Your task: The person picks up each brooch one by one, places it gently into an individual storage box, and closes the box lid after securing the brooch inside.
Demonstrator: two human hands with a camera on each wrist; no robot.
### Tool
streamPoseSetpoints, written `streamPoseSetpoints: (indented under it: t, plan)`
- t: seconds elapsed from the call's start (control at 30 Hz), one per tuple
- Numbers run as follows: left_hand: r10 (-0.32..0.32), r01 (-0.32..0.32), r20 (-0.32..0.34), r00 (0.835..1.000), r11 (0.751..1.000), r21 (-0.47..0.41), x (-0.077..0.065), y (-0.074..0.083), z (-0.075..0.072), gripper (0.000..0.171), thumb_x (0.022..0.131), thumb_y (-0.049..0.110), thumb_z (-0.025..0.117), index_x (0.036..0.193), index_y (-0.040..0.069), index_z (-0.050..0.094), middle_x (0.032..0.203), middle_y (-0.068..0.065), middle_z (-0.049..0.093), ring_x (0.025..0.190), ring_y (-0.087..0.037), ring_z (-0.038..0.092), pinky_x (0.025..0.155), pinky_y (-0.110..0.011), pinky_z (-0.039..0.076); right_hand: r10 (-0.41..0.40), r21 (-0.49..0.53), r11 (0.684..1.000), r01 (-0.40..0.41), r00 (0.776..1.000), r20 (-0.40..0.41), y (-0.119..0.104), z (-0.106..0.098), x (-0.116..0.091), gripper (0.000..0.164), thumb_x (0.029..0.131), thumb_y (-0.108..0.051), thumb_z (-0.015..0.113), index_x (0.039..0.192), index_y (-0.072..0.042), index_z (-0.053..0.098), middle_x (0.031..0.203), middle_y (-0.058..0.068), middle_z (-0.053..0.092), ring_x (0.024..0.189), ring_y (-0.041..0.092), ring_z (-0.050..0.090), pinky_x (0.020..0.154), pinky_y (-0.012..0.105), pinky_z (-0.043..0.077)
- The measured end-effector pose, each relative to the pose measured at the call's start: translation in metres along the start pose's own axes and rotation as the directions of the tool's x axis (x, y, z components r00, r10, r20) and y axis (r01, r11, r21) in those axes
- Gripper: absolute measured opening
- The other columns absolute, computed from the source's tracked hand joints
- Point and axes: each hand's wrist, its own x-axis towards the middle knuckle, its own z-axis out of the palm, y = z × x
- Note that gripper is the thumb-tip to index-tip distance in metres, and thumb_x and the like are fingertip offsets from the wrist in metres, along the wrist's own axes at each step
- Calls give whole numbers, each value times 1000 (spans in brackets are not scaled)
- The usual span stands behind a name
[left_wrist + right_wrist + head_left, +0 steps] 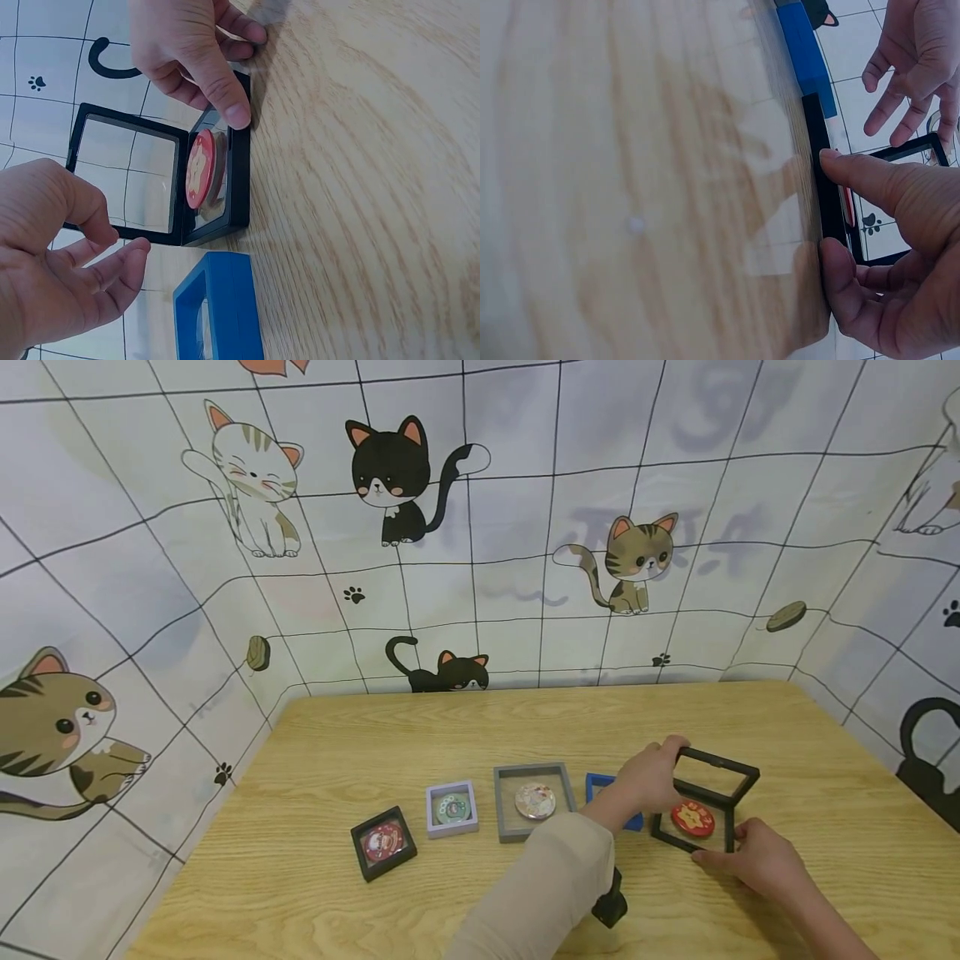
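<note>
A black floating display frame (731,831) stands opened at its hinge, its lid raised. In its lower half, a red round badge (692,818) with a yellow star design lies on the clear film. My left hand (651,777) pinches the raised lid (129,125) by its edge at one corner; the exact contact is partly hidden. With thumb and fingers, my right hand (768,862) grips the lower half's front right corner, also seen in the right wrist view as a black edge (823,172). A blue frame (225,300) sits beside it, partly behind my left arm.
Leftward along the wooden table (300,760) lie a grey frame (504,806) with a pale badge (535,801), a lilac frame (452,831) with a green badge, and a small black frame (402,852) with a red badge. A cat-print cloth (517,610) hangs behind.
</note>
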Motion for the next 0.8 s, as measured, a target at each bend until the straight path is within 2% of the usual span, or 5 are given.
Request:
streamPoseSetpoints:
  t: [0.23, 0.47, 0.63, 0.8]
  plan:
    - [29, -29, -7, 1000, 999, 27, -3, -1, 0, 70, 73, 18, 73, 130, 28, 34, 99, 11, 50, 68, -4, 45, 53, -17, 36, 12, 21, 1000, -13, 1000, 13, 1, 0, -1, 90, 63, -54, 74, 103, 17, 35, 78, 17, 56, 51, 15, 55, 51, 30, 42]
    - [35, -34, -6, 999, 998, 57, -6, 0, -2, 56, 76, 19, 67, 125, 25, 40, 93, 11, 52, 57, -5, 42, 47, -18, 34, 3, 14, 1000, -4, 1000, 13, 2, 0, 1, 88, 66, -52, 73, 103, 18, 35, 78, 17, 57, 51, 15, 55, 51, 30, 41]
    - [48, -48, -1, 999, 999, 17, -8, -2, -3, 42, 83, 24, 60, 122, 24, 44, 84, 11, 52, 55, -5, 42, 48, -17, 34, -11, 13, 1000, 11, 1000, 6, 2, 0, 0, 86, 67, -50, 73, 103, 19, 35, 81, 23, 57, 51, 15, 55, 51, 31, 42]
    - [47, -48, -32, 998, 999, -22, -10, -3, -4, 30, 87, 38, 54, 113, 23, 50, 70, 11, 49, 54, -4, 43, 49, -16, 34, -10, 36, 999, 10, 1000, 16, 3, 0, 1, 86, 67, -50, 73, 104, 18, 34, 75, 16, 56, 51, 16, 54, 50, 31, 42]
